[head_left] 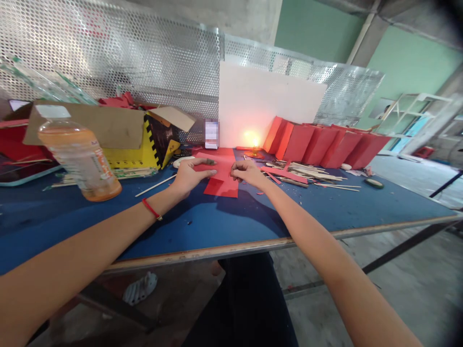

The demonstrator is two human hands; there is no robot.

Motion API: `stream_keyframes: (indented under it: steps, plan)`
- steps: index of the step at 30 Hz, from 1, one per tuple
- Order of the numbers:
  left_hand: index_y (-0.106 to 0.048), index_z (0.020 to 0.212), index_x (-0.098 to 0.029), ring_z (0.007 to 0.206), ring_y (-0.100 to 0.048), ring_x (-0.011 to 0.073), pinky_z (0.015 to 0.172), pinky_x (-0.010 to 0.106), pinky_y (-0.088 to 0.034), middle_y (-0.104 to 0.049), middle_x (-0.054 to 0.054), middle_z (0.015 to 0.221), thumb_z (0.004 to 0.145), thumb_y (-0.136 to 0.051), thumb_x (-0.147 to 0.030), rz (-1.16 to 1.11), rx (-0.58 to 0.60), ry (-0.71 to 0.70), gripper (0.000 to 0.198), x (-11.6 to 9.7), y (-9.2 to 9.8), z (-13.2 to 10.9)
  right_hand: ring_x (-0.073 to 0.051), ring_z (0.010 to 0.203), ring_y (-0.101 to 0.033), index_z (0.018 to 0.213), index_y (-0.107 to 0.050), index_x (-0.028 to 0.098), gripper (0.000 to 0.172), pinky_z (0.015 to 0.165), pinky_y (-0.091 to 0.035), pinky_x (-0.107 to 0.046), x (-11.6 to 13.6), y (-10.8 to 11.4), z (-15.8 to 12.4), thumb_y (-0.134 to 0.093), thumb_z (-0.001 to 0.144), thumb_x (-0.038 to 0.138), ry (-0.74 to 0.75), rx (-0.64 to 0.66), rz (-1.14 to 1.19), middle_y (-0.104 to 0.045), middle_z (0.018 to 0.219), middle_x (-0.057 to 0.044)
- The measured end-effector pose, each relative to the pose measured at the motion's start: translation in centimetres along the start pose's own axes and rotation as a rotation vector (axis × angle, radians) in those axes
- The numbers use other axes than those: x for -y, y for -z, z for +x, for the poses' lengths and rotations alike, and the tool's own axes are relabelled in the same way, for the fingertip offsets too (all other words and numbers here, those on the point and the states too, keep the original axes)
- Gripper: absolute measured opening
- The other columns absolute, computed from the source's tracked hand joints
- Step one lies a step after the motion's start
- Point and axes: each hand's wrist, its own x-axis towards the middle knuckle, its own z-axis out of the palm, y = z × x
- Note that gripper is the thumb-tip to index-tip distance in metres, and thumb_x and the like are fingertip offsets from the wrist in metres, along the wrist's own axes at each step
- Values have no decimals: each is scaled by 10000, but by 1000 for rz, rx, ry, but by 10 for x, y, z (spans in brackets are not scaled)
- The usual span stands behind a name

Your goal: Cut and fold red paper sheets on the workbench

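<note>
The red paper point(222, 189) lies inward from the tabletop's point(217, 226) near edge, seemingly so both hands reach it: left hand point(190, 176) with thumb and forefinger parted, right hand point(249, 173) bunched, either's grip unclear.

A white-capped bottle point(77, 154) stands on the blue counter point(217, 229) before an open yellow-sided box point(132, 155). Behind rise a perforated metal panel point(162, 62) and a white board point(267, 101); the small pale rectangle point(211, 134) is probably a phone.

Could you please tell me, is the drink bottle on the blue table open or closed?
Closed: a whitish cap sits on top of the bottle.
</note>
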Motion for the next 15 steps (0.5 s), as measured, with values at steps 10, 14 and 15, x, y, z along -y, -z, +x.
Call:
stream_keyframes:
  steps: [10,14,15]
  plan:
    - [-808,871,-182,916,-691,260,836,373,-558,-777,74,935,560,-884,-330,52,27,-28,352,1,-1,-2,-89,557,-473,649,-604,177,97,508,-335,-220,-3,3,0,-561,707,243,24,3,-69,-513,589,41]
    - [-805,863,-172,908,-687,257,830,370,-557,-771,80,934,539,-900,-351,23,12,-16,382,1,0,-1,-90,545,-461,618,-567,187,63,495,-325,-216,-5,4,2,-537,669,209,30,-16,-75,-488,564,49]
    - [-804,863,-169,901,-687,255,825,370,-559,-768,82,935,530,-904,-359,11,3,-9,396,1,0,-1,-91,544,-465,614,-564,188,65,495,-333,-215,-6,4,2,-535,668,211,28,-24,-73,-489,560,48]
